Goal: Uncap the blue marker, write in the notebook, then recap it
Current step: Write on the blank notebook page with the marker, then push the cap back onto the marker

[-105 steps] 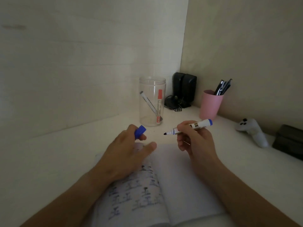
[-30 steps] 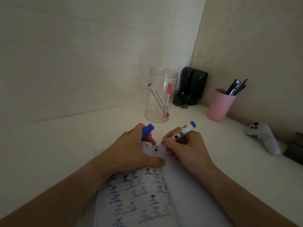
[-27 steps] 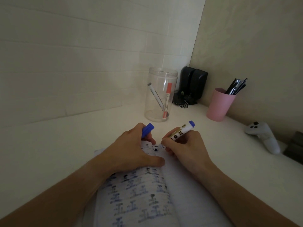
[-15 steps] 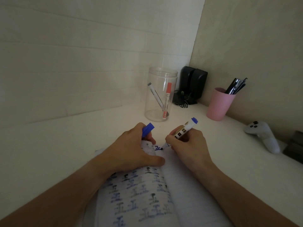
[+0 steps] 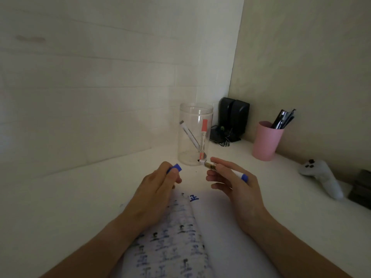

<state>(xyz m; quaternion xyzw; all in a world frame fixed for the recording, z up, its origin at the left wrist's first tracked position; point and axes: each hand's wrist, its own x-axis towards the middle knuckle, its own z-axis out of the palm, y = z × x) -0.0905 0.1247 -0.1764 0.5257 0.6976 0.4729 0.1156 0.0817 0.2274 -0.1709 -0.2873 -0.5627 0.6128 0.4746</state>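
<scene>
The open notebook (image 5: 218, 233) lies on the white desk in front of me, its left page covered in blue and black marks, with a fresh blue mark near the top of the spine. My right hand (image 5: 234, 189) holds the uncapped blue marker (image 5: 222, 169) above the desk, its tip pointing left toward the other hand. My left hand (image 5: 154, 195) rests on the left page and pinches the blue cap (image 5: 175, 168) between thumb and fingers. Cap and tip are a short gap apart.
A clear plastic jar (image 5: 195, 134) with two markers stands just beyond the hands. Black speakers (image 5: 233, 119) fill the corner. A pink cup (image 5: 267, 140) of pens stands on the right, then a white controller (image 5: 321, 177) and a dark box (image 5: 360, 191).
My right hand lifted the marker off the page and turned its tip leftward toward the cap. A new blue mark shows on the notebook. The left hand rose slightly with the cap.
</scene>
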